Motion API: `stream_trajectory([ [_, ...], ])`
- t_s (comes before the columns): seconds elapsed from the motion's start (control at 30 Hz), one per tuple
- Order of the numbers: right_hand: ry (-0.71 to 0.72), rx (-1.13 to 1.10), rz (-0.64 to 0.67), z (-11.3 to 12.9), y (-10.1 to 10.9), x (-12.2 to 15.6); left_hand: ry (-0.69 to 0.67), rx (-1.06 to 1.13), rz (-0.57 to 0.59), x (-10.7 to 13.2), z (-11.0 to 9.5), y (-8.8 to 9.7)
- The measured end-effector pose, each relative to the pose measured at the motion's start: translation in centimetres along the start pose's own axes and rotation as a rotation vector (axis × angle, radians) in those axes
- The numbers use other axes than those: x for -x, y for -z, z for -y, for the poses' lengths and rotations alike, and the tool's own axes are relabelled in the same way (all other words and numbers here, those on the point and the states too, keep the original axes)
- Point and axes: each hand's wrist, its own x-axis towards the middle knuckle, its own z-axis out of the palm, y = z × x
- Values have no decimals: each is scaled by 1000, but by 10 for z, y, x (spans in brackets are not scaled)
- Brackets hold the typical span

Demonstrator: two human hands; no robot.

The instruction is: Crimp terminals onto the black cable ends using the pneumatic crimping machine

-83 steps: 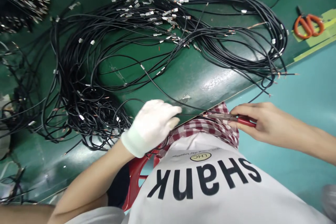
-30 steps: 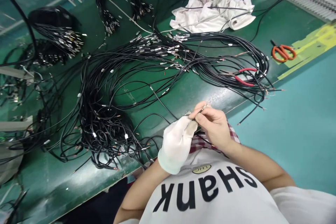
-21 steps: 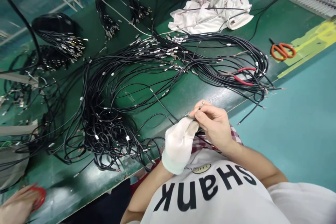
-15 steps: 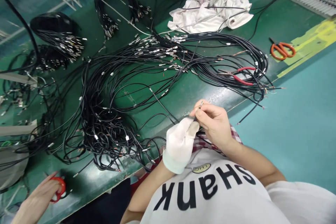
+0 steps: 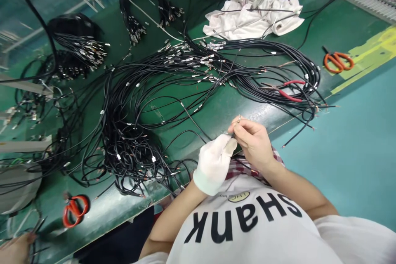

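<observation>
My left hand (image 5: pixel 215 161), in a white glove, is closed around a black cable (image 5: pixel 233 135) close to its end. My bare right hand (image 5: pixel 254 142) pinches the same cable's tip, where a small metal terminal (image 5: pixel 239 119) sticks out above the fingers. Both hands meet in front of my shirt, at the bench's near edge. Beyond them, a large bundle of black cables (image 5: pixel 123 103) with metal ends spreads over the green bench. Red-handled pliers (image 5: pixel 291 90) lie on the cables to the right.
Orange-handled scissors (image 5: pixel 338 62) rest at the bench's right, beside yellow tape (image 5: pixel 365 55). Red-handled scissors (image 5: pixel 76 210) lie at lower left, near a co-worker's hand (image 5: pixel 18 247) among wires. White cloths (image 5: pixel 253 12) and more cable bundles (image 5: pixel 77 41) sit at the back.
The co-worker's hand has let go of the red scissors and moved down and left. The view has shifted slightly; my hands keep nearly the same pose on the cable.
</observation>
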Motion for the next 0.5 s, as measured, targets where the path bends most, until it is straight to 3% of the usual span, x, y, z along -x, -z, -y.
stream_trajectory([
  [0.13,-45,64,52,-1,7,-5,-41,-119,46,-5,8,3],
  [0.3,21,152,39,1,23,-8,-238,-394,86,-12,17,6],
  [0.5,12,271,32,5,44,-3,-363,-554,283,-20,30,17],
])
